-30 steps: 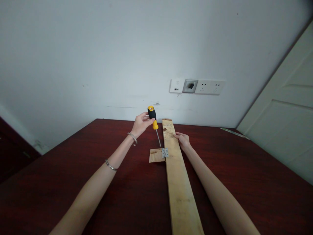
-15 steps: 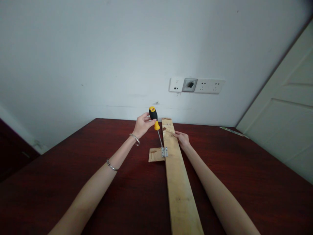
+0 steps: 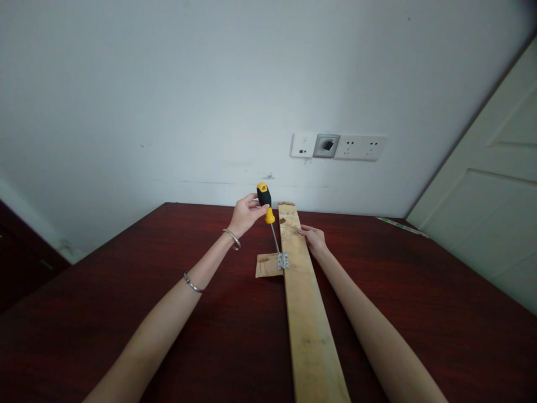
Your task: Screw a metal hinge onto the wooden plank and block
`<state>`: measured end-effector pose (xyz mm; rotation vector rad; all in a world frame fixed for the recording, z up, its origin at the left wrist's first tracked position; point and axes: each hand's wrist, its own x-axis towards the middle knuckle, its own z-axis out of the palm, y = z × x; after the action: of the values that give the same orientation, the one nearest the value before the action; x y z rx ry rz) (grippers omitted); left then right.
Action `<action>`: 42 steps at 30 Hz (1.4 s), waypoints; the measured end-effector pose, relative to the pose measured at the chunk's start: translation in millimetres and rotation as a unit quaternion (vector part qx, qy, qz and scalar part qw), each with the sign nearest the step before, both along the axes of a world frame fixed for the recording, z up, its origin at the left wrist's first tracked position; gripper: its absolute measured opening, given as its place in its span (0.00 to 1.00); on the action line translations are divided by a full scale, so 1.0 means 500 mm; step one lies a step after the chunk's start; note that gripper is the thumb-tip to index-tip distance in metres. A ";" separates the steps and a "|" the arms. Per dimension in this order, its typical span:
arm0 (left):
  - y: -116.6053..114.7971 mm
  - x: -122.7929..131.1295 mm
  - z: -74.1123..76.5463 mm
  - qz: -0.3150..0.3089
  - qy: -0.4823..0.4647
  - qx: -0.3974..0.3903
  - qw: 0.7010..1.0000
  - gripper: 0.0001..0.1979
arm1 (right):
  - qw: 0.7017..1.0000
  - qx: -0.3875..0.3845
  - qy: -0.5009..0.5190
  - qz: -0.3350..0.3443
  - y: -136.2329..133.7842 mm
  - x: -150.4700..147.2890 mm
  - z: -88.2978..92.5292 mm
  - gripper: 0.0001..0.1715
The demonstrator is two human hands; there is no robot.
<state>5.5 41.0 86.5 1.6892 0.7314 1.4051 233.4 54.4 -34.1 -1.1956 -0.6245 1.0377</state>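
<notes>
Wall [image 3: 210, 84], pale, scuffed, fills the upper view. Dark red tabletop [image 3: 201, 336] runs up to it; white panelled door [image 3: 495, 196] at right edge. Long board [image 3: 312, 330] lies lengthwise on tabletop, right of centre, far end near wall. Row of socket plates [image 3: 361, 148] on wall above, black plug in one. Hands apart, one each side of board. Left hand [image 3: 245, 215] closed around handle of screwdriver [image 3: 264, 196], yellow and black, held tilted, shaft pointing down toward the hinge. Right hand [image 3: 314, 239] has fingers on board's right edge near far end; can't tell if it grips or just rests. Small wood piece [image 3: 266, 266] sits against board's left side. Two silver bangles [image 3: 192, 285] on left arm. Metal hinge [image 3: 283, 261] spans piece and board; screwdriver tip at its far edge, exact contact too small to tell.
</notes>
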 end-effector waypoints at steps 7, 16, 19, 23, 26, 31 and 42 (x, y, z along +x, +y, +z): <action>0.002 0.002 -0.001 -0.002 -0.001 0.006 1.000 0.20 | 1.000 -0.006 -0.003 0.001 -0.001 -0.001 0.005 0.18; -0.003 0.001 0.001 -0.005 0.001 0.003 1.000 0.20 | 1.000 -0.014 0.002 -0.002 -0.002 -0.003 0.009 0.15; -0.006 0.000 0.003 -0.018 0.001 0.005 1.000 0.22 | 1.000 -0.017 0.003 -0.006 -0.001 -0.002 0.009 0.15; -0.007 -0.004 0.005 -0.051 0.002 0.003 0.999 0.23 | 1.000 -0.022 0.006 -0.013 0.000 -0.001 0.007 0.17; -0.007 -0.009 0.006 -0.063 0.001 0.004 0.998 0.23 | 1.000 -0.023 0.007 -0.013 0.001 -0.001 0.006 0.16; -0.009 -0.015 0.013 -0.100 -0.002 -0.002 0.995 0.23 | 0.999 -0.029 0.009 -0.016 0.001 0.000 0.007 0.14; -0.021 -0.023 0.030 -0.140 0.016 -0.004 0.990 0.22 | 0.999 -0.033 0.027 -0.020 -0.002 -0.002 0.017 0.13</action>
<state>-5.8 30.4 101.6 1.7358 0.4933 1.1805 232.1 53.2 -25.7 -1.2276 -0.5260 1.0603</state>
